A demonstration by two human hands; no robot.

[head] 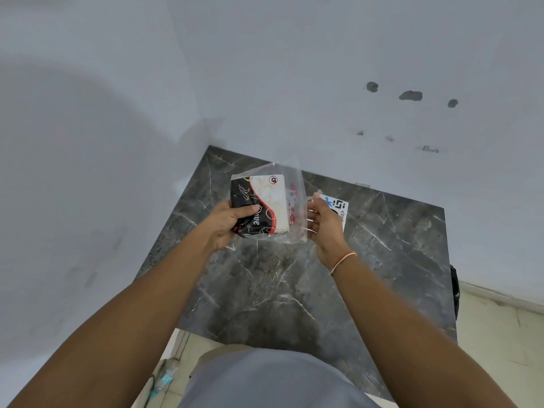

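Note:
A flat packet printed in black, white and red [265,201] sits inside a clear plastic bag [295,214], held above the dark marble tabletop [294,284]. My left hand [228,223] grips the packet's left edge, thumb on top. My right hand [323,223] holds the bag's loose right edge with curled fingers. A thread band circles my right wrist.
A white card with a code pattern [340,206] lies on the tabletop behind my right hand. Grey walls close in the table at the left and back. Pale floor tiles [500,328] show at the right, and a dark object [454,290] hangs by the table's right edge.

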